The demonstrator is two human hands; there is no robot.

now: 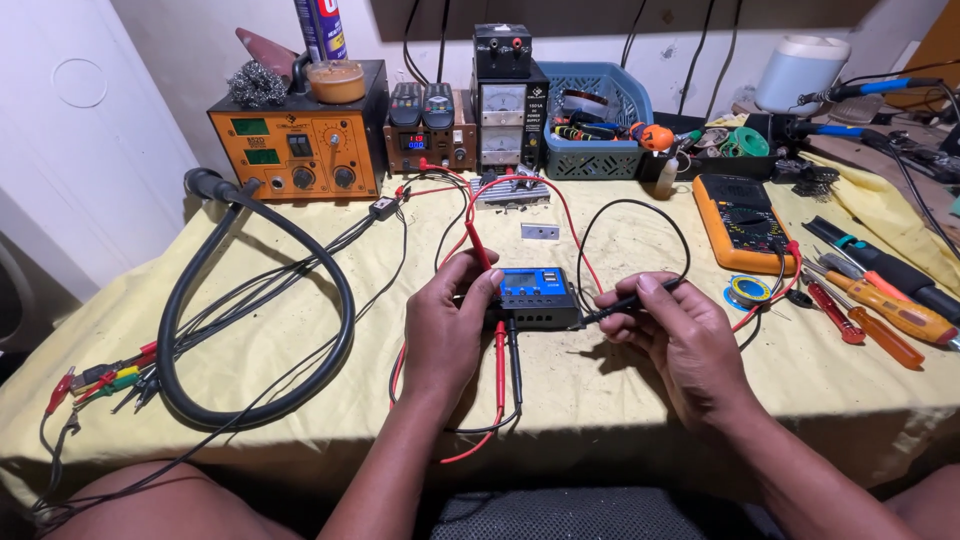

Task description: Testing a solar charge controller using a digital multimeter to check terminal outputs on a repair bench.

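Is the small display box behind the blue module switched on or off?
On: the display box shows lit red and blue digits. The blue module sits between the left hand and right hand.

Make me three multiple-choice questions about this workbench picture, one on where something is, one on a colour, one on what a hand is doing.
1. Where does the yellow meter lie?
A. right of the blue basket
B. on top of the orange station
C. left of the thick black hose

2. What colour is the probe in the left hand?
A. green
B. red
C. white

3. What is the right hand doing?
A. resting flat on the cloth
B. gripping a screwdriver
C. holding a black probe to the small blue-faced box

Answers: 1 A, the meter lies on the yellow cloth, right of the blue basket. 2 B, the red probe rises from that hand's fingers. 3 C, the black probe is pinched in the fingers with its tip at the box's side.
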